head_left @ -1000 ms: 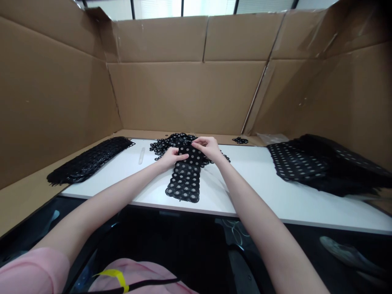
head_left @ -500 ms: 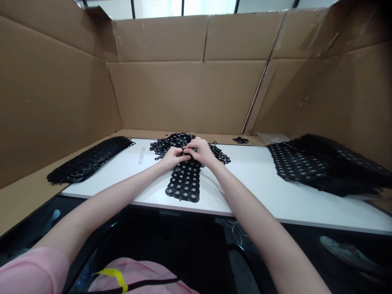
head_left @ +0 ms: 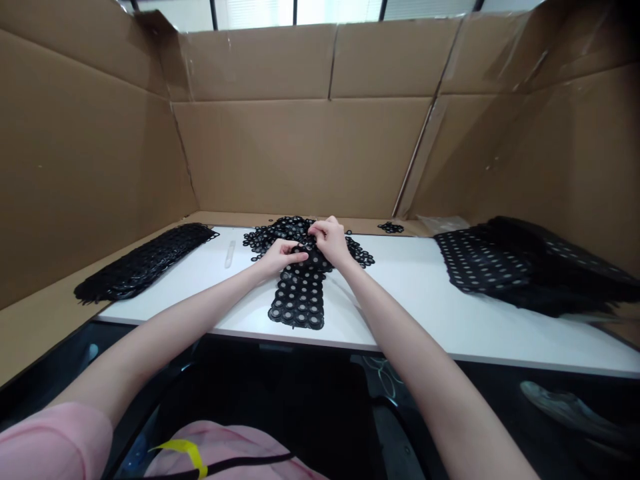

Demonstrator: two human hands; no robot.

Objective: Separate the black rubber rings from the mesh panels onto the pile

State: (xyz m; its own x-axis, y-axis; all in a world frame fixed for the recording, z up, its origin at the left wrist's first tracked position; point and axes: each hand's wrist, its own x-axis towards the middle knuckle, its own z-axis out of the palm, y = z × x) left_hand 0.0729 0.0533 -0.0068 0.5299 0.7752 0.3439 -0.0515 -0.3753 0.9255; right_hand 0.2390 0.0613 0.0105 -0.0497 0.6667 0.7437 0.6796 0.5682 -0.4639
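Observation:
A black sheet of joined rings [head_left: 298,301] with pale round centres lies on the white table, its near end flat and its far end raised toward my hands. My left hand [head_left: 281,257] is closed on the sheet's far part, thumb on top. Above the loose black rings [head_left: 285,230], my right hand [head_left: 329,239] is pinched; whatever its fingertips hold is too small to make out. The loose rings are heaped behind and beside both hands, and some are hidden by them.
Stacked black mesh sheets [head_left: 145,263] lie at the left. More black sheets with pale dots [head_left: 490,263] are piled at the right. A small clear strip [head_left: 230,254] and a little cluster of rings [head_left: 391,227] lie nearby. Cardboard walls [head_left: 300,153] surround the table [head_left: 400,293].
My right hand has drawn apart from my left and moved slightly up and away over the ring heap. My left hand stays at the sheet. The view has shifted a little.

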